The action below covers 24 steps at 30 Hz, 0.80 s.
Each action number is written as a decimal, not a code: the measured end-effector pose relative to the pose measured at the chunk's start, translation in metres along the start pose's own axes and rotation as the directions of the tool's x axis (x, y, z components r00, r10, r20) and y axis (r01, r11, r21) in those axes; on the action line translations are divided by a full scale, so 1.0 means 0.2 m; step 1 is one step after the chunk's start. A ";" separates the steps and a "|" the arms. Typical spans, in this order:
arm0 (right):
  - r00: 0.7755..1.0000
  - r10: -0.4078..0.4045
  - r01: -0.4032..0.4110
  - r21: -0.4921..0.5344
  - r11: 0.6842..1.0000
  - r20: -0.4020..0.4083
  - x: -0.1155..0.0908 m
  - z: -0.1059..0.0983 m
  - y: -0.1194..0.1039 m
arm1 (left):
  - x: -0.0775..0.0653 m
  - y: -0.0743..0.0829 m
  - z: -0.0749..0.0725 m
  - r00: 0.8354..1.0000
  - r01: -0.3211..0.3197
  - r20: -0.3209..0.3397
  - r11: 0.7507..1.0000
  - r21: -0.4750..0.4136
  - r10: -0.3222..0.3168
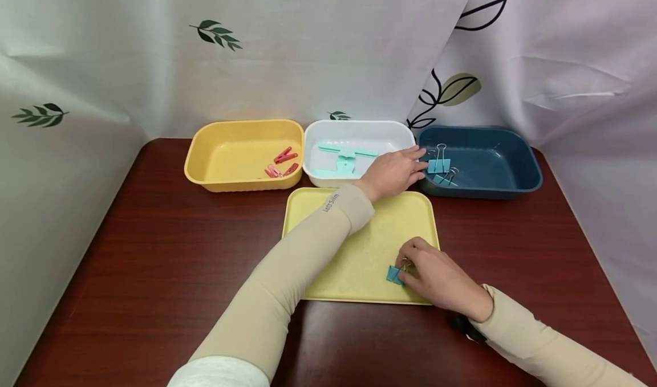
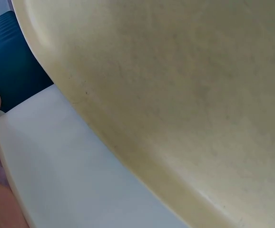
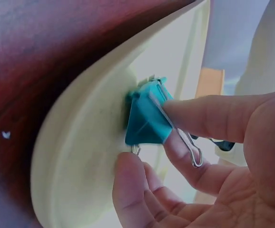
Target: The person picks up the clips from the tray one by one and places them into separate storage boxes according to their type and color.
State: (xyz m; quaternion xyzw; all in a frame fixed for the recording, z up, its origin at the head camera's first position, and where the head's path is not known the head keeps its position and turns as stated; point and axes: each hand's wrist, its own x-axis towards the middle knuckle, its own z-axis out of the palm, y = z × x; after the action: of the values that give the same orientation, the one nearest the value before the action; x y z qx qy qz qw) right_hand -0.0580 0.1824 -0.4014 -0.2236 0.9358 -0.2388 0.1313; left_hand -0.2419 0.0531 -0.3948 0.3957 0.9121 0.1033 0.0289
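Observation:
My right hand (image 1: pixel 436 276) pinches a teal binder clip (image 1: pixel 394 275) over the right part of the yellow tray (image 1: pixel 354 261). In the right wrist view, the thumb and fingers are on the binder clip (image 3: pixel 147 118) and its silver wire handles. Farther back, my left hand (image 1: pixel 392 173) reaches across the right rim of the white bin (image 1: pixel 359 126). Its extended fingertips are at the left rim of the navy bin (image 1: pixel 493 170), beside teal binder clips (image 1: pixel 439 166) lying inside. The left wrist view shows only part of the left hand (image 2: pixel 2 194), at its left edge.
At the back left, a yellow bin (image 1: pixel 226 153) holds several red and pink clips (image 1: pixel 283 155). Mint-green clip pieces (image 1: pixel 346 162) lie in the white bin. All three bins stand side by side on the dark wooden table (image 1: pixel 169 261), before a leaf-patterned curtain (image 1: pixel 308 51).

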 end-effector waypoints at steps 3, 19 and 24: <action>1.000 -0.002 0.002 0.002 1.000 -0.008 0.00 0.00 0.00 | 0.00 0.00 0.00 1.000 -0.001 -0.002 1.000 0.000 0.001; 0.999 -0.025 0.021 0.129 0.991 0.027 0.01 -0.04 0.03 | 0.00 -0.01 0.00 1.000 -0.009 -0.012 1.000 0.005 0.009; 0.999 -0.014 0.008 0.173 0.985 0.034 0.02 -0.04 0.05 | 0.00 0.00 0.00 1.000 -0.013 -0.015 1.000 0.006 0.013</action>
State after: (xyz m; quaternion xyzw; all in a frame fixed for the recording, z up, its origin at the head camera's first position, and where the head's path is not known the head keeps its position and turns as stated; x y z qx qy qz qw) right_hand -0.0675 0.1912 -0.3988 -0.2207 0.9079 -0.3157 0.1652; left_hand -0.2430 0.0530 -0.3952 0.4008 0.9100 0.1039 0.0203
